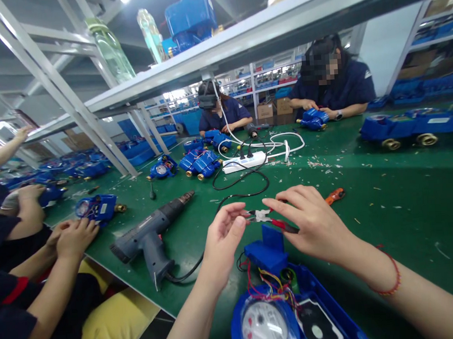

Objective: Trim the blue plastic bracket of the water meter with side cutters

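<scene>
Red-handled wire cutters (262,215) are held in my right hand (312,218), their jaws pointing left. My left hand (226,235) is closed, thumb and curled fingers at the tips of the jaws; whatever lies between those fingertips is too small to make out. Below both hands sits an opened blue water meter (263,324) with a round clear dial. Red, yellow and black wires (268,283) run out of its housing, beside a green cylindrical part (289,277). A blue cover piece (267,253) stands at the housing's upper end.
A heat gun (154,231) lies left, its black cord trailing across the green table (404,221). A white power strip (245,162), an orange-handled tool (334,196) and several blue meters (199,161) lie beyond. A shelf (205,49) crosses overhead. Co-workers sit left and opposite.
</scene>
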The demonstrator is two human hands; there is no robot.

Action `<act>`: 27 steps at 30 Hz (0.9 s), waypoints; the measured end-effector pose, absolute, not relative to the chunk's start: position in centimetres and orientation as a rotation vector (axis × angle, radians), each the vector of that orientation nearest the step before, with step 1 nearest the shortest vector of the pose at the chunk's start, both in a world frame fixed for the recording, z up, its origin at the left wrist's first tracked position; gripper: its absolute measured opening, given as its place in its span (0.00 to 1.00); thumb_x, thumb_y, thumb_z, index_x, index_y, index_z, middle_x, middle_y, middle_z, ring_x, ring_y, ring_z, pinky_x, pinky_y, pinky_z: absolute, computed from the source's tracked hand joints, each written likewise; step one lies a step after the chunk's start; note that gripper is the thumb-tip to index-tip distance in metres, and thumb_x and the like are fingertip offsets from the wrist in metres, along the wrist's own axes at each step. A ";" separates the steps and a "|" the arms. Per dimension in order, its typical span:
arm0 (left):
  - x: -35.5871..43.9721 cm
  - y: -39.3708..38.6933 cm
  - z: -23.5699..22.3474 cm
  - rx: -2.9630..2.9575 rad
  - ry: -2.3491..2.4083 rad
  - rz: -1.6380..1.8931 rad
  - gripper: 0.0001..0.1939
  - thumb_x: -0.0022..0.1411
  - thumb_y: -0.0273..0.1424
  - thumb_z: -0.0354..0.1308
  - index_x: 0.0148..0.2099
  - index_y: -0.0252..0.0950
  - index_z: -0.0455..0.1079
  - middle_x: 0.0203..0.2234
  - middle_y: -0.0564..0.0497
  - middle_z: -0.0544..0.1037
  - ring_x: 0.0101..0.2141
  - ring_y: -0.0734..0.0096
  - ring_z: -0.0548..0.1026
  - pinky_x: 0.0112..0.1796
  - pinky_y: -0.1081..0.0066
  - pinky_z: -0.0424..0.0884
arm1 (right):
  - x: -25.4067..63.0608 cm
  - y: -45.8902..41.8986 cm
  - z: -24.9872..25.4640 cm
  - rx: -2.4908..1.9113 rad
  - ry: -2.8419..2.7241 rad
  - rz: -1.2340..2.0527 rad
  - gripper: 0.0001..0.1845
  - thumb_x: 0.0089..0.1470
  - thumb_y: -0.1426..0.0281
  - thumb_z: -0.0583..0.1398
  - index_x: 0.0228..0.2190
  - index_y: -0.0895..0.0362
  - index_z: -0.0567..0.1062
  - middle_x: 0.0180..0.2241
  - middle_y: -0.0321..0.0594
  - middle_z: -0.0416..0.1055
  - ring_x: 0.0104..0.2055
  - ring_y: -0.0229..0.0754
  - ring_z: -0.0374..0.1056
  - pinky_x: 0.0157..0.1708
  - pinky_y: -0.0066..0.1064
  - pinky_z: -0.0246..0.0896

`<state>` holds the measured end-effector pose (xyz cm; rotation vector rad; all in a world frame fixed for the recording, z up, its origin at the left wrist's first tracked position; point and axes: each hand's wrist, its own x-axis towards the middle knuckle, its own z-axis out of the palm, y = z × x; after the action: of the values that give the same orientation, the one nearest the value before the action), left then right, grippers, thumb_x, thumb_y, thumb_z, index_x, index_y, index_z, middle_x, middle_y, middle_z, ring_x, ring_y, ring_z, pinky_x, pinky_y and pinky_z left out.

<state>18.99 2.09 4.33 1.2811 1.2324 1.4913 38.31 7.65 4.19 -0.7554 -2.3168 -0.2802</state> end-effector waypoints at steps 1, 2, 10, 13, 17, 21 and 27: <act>19.2 2.4 4.6 1.342 1.293 1.483 0.15 0.57 0.40 0.61 0.41 0.35 0.73 0.33 0.48 0.78 0.34 0.67 0.75 0.36 0.71 0.70 | 38.2 7.6 4.2 -0.749 -2.329 -0.328 0.18 0.57 0.71 0.57 0.49 0.60 0.72 0.42 0.49 0.72 0.44 0.51 0.62 0.43 0.43 0.57; 19.4 2.8 4.9 1.389 1.350 1.472 0.12 0.55 0.39 0.63 0.37 0.34 0.73 0.29 0.50 0.77 0.30 0.69 0.75 0.33 0.72 0.70 | 38.2 7.5 4.2 -0.742 -2.342 -0.375 0.18 0.57 0.72 0.57 0.49 0.60 0.72 0.42 0.49 0.72 0.44 0.51 0.62 0.43 0.44 0.57; 16.4 5.9 2.1 1.464 1.949 1.370 0.12 0.62 0.35 0.53 0.31 0.35 0.74 0.30 0.44 0.78 0.33 0.59 0.75 0.38 0.62 0.69 | 38.6 7.7 3.5 -0.991 -2.250 -0.270 0.23 0.50 0.76 0.57 0.50 0.61 0.73 0.43 0.50 0.72 0.44 0.53 0.62 0.43 0.45 0.56; 15.5 6.3 0.6 1.549 2.143 1.146 0.08 0.59 0.31 0.56 0.32 0.39 0.77 0.43 0.40 0.78 0.48 0.47 0.70 0.45 0.53 0.65 | 38.5 8.5 3.1 -1.182 -2.171 0.134 0.26 0.46 0.76 0.57 0.50 0.60 0.74 0.43 0.49 0.71 0.46 0.54 0.62 0.46 0.46 0.56; 15.6 5.6 -0.3 1.673 2.180 0.871 0.10 0.60 0.34 0.56 0.33 0.40 0.78 0.38 0.42 0.78 0.43 0.51 0.73 0.44 0.56 0.66 | 38.0 9.3 1.9 -1.272 -2.140 0.484 0.23 0.45 0.74 0.58 0.46 0.59 0.75 0.40 0.46 0.72 0.43 0.50 0.66 0.45 0.42 0.60; 16.1 4.7 0.0 1.741 2.239 0.811 0.13 0.61 0.35 0.54 0.45 0.39 0.76 0.52 0.36 0.70 0.53 0.42 0.65 0.49 0.48 0.61 | 37.5 9.4 0.4 -1.267 -2.137 0.777 0.13 0.44 0.69 0.61 0.36 0.58 0.75 0.33 0.41 0.74 0.34 0.44 0.68 0.36 0.35 0.63; 17.0 3.1 1.4 1.715 2.004 0.718 0.20 0.64 0.43 0.50 0.39 0.35 0.76 0.28 0.43 0.77 0.35 0.54 0.75 0.39 0.61 0.66 | 37.0 9.4 -0.5 -1.191 -2.078 1.050 0.10 0.45 0.65 0.59 0.29 0.57 0.69 0.26 0.34 0.68 0.29 0.40 0.64 0.31 0.31 0.58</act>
<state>17.00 3.14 1.38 1.7155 2.0042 0.7178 37.00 9.35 -0.51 -1.1915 -2.0775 1.0503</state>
